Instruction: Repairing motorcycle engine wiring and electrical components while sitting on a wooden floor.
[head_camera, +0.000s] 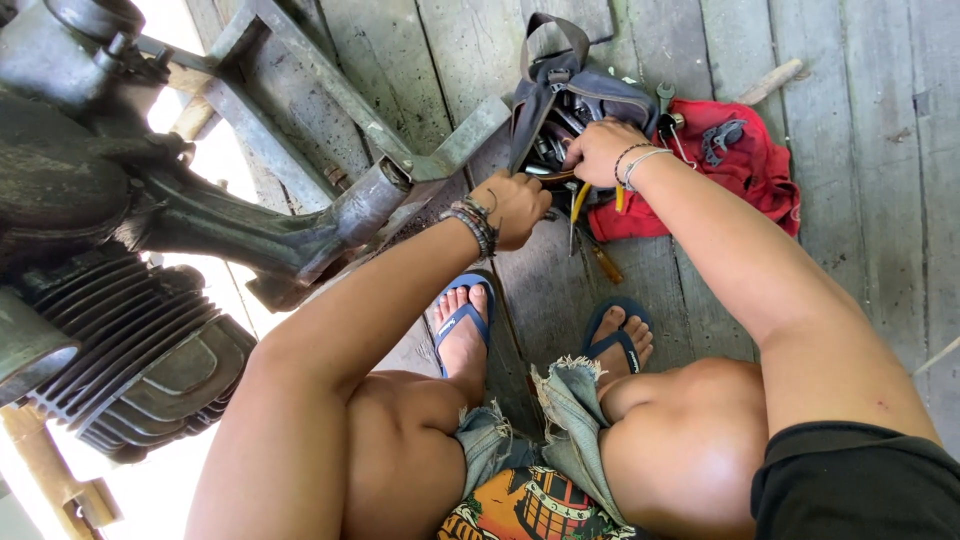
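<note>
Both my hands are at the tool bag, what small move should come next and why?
Probably lift the right hand clear of the dark tool bag with one tool: its fingers are already among the tools, while the left hand grips the bag's edge.

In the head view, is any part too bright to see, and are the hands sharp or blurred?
Head view: daylight behind the engine at the lower left is blown out to white, with no detail there; the left hand and right hand at the tool bag are evenly lit and sharp; the wide lens bends the floor planks near the edges.
</note>
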